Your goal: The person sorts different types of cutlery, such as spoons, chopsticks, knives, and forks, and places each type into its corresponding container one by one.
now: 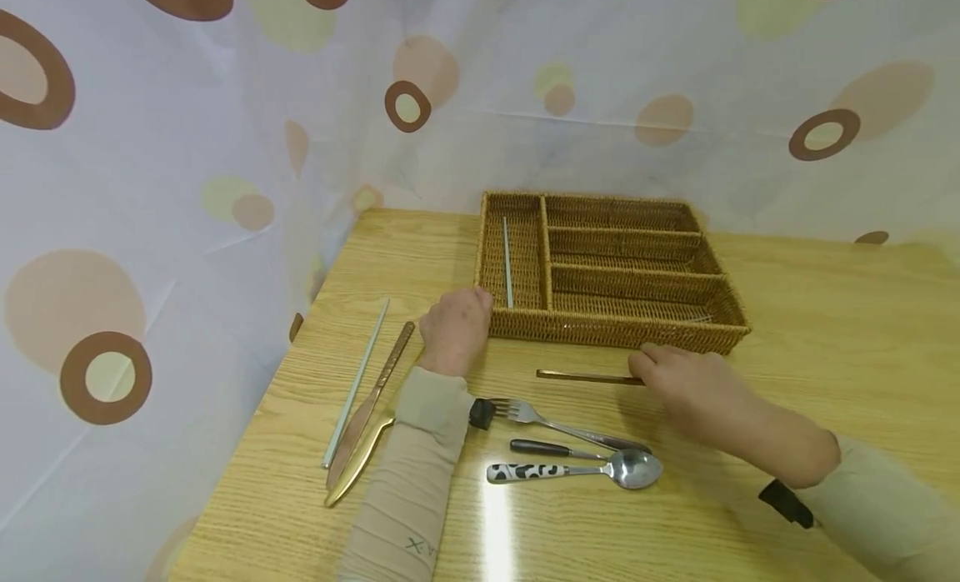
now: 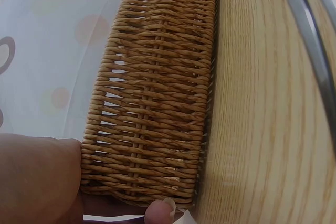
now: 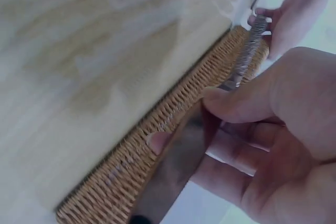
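My left hand (image 1: 456, 328) grips the front left corner of a wicker cutlery tray (image 1: 600, 325). In the left wrist view, thumb and a fingertip come round the end of its woven wall (image 2: 149, 98). My right hand (image 1: 686, 386) holds a copper-coloured table knife (image 1: 588, 377) just in front of the tray, its handle pointing left. The right wrist view shows thumb and fingers pinching the knife's shiny blade (image 3: 176, 166), with the textured handle beyond them. One pale chopstick (image 1: 507, 261) stands slanted in the tray's left compartment. Fork tines (image 1: 699, 318) show in the front right compartment.
Left of my left arm lie another pale chopstick (image 1: 356, 386), a copper knife (image 1: 367, 411) and a gold knife (image 1: 358, 467). Between my arms are a fork (image 1: 555, 419), a dark-handled utensil (image 1: 543, 448) and a spoon with a spotted handle (image 1: 525, 473). Patterned cloth (image 1: 562, 140) hangs behind the table.
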{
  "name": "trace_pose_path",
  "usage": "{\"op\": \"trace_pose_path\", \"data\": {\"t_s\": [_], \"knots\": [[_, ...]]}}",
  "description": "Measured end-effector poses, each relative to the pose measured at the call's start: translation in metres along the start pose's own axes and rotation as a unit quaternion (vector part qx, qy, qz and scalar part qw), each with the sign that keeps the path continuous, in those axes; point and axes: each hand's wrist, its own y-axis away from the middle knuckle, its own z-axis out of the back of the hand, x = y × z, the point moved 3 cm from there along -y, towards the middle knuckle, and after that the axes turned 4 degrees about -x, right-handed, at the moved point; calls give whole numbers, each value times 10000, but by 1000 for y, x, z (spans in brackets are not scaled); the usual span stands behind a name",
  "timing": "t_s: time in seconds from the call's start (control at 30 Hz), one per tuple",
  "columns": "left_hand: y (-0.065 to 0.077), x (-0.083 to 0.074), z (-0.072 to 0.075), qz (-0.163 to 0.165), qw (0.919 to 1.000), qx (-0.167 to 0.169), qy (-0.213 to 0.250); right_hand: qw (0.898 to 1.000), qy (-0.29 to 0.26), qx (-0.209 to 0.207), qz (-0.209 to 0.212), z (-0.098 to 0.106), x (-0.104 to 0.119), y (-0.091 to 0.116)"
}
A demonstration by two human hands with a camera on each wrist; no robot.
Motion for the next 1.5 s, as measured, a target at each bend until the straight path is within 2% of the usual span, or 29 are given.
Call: {"op": "trace_pose_path", "data": {"t_s": [0.07, 0.3, 0.43, 0.6, 0.8, 1.0, 1.1, 1.27, 1.5], "knots": [[0, 0, 0, -8, 10000, -8, -50, 9998, -74, -163, -49, 4, -4, -2], [-1, 0, -1, -64, 9998, -151, -67, 9926, -71, -1210, -15, 18, -32, -17], [0, 0, 0, -91, 9997, -215, -99, 9897, 51, -1425, -88, 20, -52, -29], [1, 0, 2, -94, 9997, -196, -132, 9935, 28, -1062, -412, 17, -77, -47], [0, 1, 1, 0, 9996, -59, -258, 9953, -28, -782, -571, 5, -106, -70], [0, -1, -1, 40, 9997, -6, -235, 9934, -145, -46, -1138, -9, -129, -87], [0, -1, -1, 15, 9997, -75, -220, 9929, -142, 176, -1172, -14, -135, -93], [0, -1, 0, -3, 9996, -175, -224, 9939, -166, 249, -1063, -21, -136, -104], [0, -1, 0, 40, 9998, -54, -191, 9918, -374, 621, -1054, -34, -133, -113]]}}
